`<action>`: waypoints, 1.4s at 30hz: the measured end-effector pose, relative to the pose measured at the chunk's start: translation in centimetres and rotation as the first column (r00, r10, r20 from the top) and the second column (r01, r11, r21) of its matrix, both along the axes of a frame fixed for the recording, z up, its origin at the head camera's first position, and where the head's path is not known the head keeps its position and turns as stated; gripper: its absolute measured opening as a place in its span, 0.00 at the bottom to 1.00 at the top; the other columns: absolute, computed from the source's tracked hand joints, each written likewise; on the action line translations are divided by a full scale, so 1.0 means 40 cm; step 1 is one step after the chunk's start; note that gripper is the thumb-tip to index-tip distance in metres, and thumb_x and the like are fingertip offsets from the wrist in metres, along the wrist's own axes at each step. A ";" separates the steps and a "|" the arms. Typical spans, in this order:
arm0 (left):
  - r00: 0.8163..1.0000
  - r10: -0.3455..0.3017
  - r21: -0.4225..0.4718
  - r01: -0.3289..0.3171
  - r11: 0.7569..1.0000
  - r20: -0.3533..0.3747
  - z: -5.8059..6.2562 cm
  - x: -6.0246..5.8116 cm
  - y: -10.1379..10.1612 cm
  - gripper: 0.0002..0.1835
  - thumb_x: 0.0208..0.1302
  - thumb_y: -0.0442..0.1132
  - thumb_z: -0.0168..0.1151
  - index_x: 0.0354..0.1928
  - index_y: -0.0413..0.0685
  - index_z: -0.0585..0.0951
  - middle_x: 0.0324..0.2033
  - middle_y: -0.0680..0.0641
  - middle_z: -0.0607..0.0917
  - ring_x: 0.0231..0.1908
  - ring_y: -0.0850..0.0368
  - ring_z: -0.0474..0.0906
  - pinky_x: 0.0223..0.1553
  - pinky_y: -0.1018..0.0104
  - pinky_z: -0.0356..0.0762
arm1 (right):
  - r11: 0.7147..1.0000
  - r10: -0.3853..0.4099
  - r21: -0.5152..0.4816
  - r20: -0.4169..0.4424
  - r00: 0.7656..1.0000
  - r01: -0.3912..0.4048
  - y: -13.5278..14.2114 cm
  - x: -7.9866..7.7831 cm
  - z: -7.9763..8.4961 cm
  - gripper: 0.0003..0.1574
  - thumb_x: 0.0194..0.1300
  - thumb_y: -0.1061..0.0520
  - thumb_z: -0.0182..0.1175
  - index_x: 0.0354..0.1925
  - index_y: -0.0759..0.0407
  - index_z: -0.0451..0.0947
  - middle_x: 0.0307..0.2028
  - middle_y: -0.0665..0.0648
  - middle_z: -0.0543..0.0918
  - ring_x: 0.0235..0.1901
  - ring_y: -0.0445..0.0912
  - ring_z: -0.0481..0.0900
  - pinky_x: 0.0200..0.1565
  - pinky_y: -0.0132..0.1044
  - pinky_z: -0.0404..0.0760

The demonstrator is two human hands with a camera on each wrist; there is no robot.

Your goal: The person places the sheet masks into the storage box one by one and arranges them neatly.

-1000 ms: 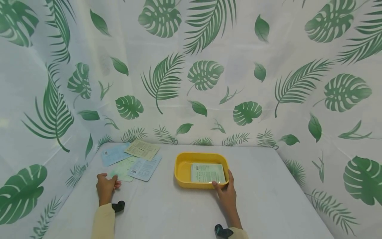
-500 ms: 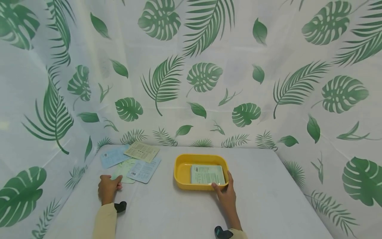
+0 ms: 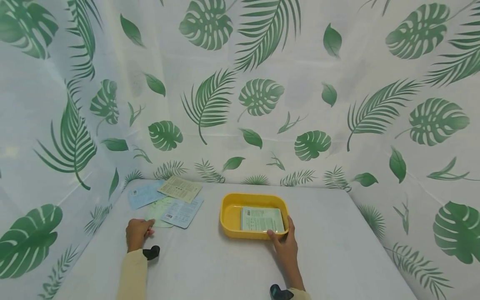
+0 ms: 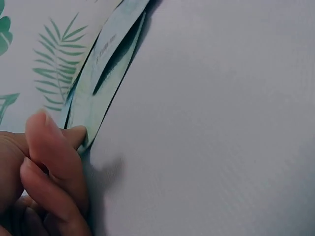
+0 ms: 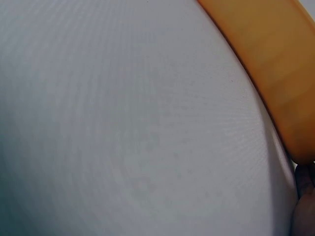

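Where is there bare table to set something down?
Bare: the table to the right of the tray and right hand; the front, between that hand and the left hand; a narrow strip between packets and tray. Crowded: the back left, where four packets overlap. Inside the tray, a stack takes the right; the left is bare.

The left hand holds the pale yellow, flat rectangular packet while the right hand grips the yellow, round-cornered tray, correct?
Wrong colour: the left hand holds the pale green, flat rectangular packet, as the head view shows, while the right hand grips the yellow, round-cornered tray.
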State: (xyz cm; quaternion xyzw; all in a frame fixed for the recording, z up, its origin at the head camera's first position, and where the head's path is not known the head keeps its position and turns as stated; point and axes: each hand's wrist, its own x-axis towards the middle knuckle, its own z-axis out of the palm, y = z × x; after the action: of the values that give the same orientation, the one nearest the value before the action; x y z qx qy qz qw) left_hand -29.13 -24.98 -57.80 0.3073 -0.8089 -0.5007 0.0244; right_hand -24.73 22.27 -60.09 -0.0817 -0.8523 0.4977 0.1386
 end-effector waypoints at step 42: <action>0.733 0.623 0.515 -0.435 0.738 -0.273 0.054 0.081 0.002 0.31 0.75 0.44 0.41 0.76 0.48 0.50 0.70 0.42 0.63 0.66 0.55 0.66 0.66 0.68 0.65 | 1.000 0.002 -0.012 0.031 1.000 -0.002 0.005 -0.009 -0.007 0.61 0.61 0.36 0.65 0.77 0.39 0.37 0.77 0.60 0.51 0.75 0.61 0.51 0.71 0.61 0.53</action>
State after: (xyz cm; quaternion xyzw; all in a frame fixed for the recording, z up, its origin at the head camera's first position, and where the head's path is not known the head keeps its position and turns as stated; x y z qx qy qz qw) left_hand -25.89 -24.91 -55.63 0.4100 -0.5308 -0.6868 0.2801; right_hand -25.09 22.49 -60.35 -0.0895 -0.8515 0.5014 0.1244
